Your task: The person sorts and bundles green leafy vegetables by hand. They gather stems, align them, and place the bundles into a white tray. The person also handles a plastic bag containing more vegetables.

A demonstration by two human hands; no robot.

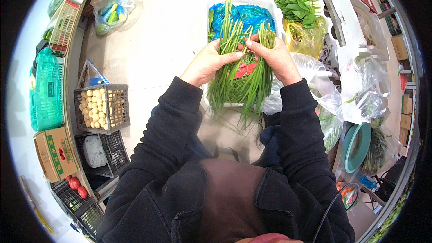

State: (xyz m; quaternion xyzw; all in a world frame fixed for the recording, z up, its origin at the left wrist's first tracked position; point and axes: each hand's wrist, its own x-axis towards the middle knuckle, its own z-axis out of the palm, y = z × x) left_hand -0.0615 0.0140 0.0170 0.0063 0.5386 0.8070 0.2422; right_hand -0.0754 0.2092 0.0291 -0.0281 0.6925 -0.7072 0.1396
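Long green leafy stalks, likely garlic chives, are split between my hands above a white plastic crate (278, 20). My left hand (204, 61) grips one bunch (222, 77), its pale cut ends pointing away and its leaves hanging towards me. A second bunch (266, 71) is held in my right hand (280, 59). Between the bunches, my right thumb and fingers pinch a stalk near my left thumb. Below lie more green leaves and a red strip (245, 70). Blue plastic bags (254, 13) fill the crate's far end.
On my left stand a black crate of potato-like produce (95, 108), a crate with a large pale gourd (95, 151) and a cardboard box (55, 154). Bagged produce (113, 13) sits on the floor. To my right are leafy greens (293, 1), clear plastic bags (319, 81) and a green basin (356, 146).
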